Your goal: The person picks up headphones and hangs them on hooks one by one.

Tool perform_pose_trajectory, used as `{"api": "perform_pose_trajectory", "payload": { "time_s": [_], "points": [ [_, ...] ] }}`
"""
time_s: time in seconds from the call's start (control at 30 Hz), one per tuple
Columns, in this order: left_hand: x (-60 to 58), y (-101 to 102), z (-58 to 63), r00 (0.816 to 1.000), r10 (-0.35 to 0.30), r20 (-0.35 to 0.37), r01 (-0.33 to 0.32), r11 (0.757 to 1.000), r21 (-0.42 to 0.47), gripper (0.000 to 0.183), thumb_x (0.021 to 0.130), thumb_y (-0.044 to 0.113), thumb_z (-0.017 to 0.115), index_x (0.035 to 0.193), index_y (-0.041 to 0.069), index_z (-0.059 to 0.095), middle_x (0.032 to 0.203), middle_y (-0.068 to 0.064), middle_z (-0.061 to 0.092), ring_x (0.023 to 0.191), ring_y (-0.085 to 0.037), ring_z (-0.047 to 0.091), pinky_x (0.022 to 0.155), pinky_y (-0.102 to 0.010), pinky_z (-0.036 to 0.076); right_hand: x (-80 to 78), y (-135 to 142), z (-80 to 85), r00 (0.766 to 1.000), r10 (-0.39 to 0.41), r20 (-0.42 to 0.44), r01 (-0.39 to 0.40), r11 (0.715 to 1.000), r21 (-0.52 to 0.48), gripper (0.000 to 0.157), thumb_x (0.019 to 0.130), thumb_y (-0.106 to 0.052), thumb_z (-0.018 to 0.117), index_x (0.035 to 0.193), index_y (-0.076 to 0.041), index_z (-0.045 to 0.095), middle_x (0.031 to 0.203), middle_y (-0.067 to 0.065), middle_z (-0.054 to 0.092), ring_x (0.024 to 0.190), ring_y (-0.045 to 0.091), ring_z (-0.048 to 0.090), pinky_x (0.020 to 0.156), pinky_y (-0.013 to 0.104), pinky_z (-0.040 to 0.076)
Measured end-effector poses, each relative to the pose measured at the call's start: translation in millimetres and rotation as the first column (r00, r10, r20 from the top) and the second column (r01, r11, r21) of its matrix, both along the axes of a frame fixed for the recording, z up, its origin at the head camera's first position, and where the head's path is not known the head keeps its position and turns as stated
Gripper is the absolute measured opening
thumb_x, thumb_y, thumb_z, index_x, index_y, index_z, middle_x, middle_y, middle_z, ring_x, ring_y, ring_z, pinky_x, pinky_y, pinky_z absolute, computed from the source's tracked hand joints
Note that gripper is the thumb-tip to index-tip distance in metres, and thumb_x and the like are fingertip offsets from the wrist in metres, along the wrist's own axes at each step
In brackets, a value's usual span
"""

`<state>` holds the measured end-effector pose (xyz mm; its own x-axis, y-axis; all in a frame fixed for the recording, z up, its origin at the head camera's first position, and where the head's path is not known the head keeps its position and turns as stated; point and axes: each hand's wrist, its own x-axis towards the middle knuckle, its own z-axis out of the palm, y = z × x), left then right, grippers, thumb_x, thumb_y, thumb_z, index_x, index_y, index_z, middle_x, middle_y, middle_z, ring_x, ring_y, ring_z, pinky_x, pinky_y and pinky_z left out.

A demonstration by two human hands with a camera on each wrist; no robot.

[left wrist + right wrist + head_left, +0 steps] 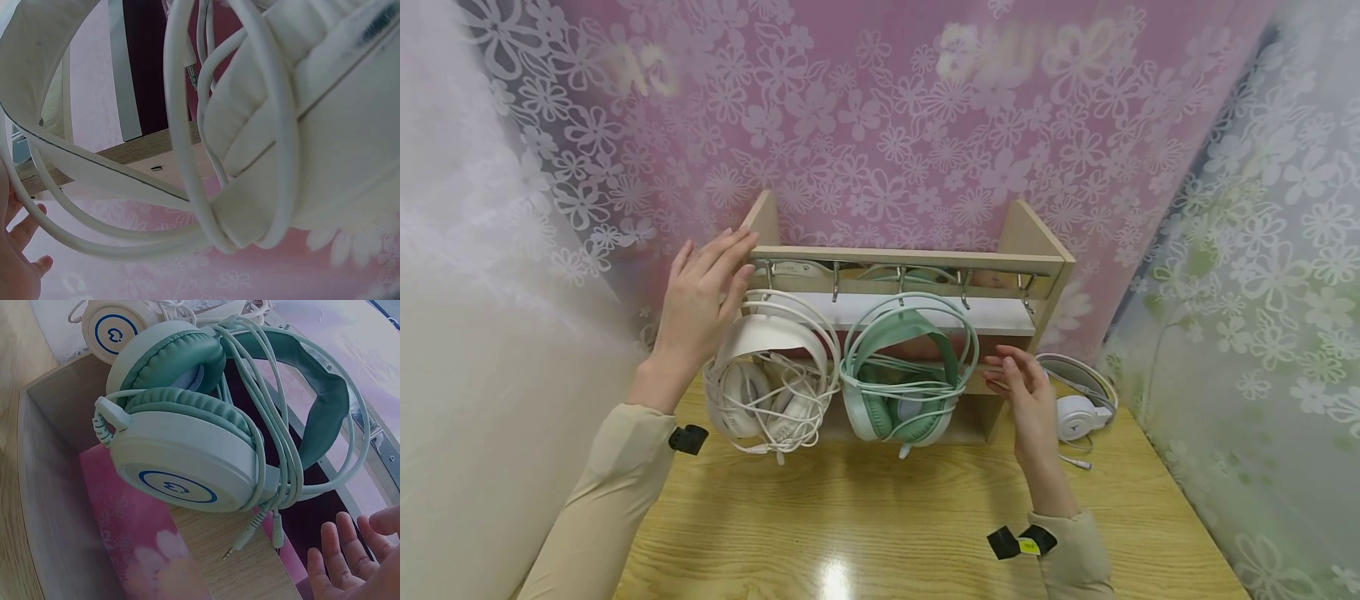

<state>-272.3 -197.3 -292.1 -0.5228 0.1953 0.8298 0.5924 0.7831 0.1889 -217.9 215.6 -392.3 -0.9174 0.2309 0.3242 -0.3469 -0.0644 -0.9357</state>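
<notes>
White headphones, wrapped in their own cable, hang at the left of a wooden rack with metal hooks. Mint-green headphones hang from its middle hook, their cable wound around them. With straight fingers, my left hand rests against the rack's upper left corner, beside the white headband. My right hand holds nothing; its fingers are loosely bent to the right of the green headphones. In the right wrist view the green cable's plugs dangle near those fingers, apart from them.
Another white headset sits on the wooden table at the rack's right side. A white shelf lies behind the hooks. Flower-patterned curtains stand behind and to the right.
</notes>
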Motion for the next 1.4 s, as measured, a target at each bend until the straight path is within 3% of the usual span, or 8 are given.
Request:
{"api": "perform_pose_trajectory", "payload": {
  "time_s": [1.07, 1.4],
  "points": [
    [-1.0, -1, -0.6, 1.0, 0.001, -0.001, -0.001, 1.0, -0.003, 0.04, 0.106, 0.027, 0.054, 0.145, 0.014, 0.057, 0.149, -0.007, 0.055, 0.141, -0.03, 0.047, 0.125, -0.053, 0.017, 5.2, 38, -8.7, 0.996, -0.086, 0.036, 0.087, 0.996, -0.037, 0.035, 0.107, -0.019, 0.052, 0.131, 0.007, 0.056, 0.104, -0.001, 0.074, 0.089, 0.012, 0.072, 0.08, 0.024, 0.059],
    [-0.6, -1, -0.7, 1.0, -0.001, -0.004, 0.001, 1.0, 0.0, 0.04, 0.106, 0.025, 0.055, 0.144, 0.014, 0.057, 0.149, -0.007, 0.056, 0.141, -0.029, 0.047, 0.124, -0.053, 0.017, 2.1, 55, -13.0, 0.994, -0.103, 0.042, 0.105, 0.994, -0.038, 0.036, 0.107, -0.018, 0.051, 0.132, 0.008, 0.054, 0.102, -0.006, 0.075, 0.087, 0.01, 0.071, 0.079, 0.021, 0.058]
  ]
}}
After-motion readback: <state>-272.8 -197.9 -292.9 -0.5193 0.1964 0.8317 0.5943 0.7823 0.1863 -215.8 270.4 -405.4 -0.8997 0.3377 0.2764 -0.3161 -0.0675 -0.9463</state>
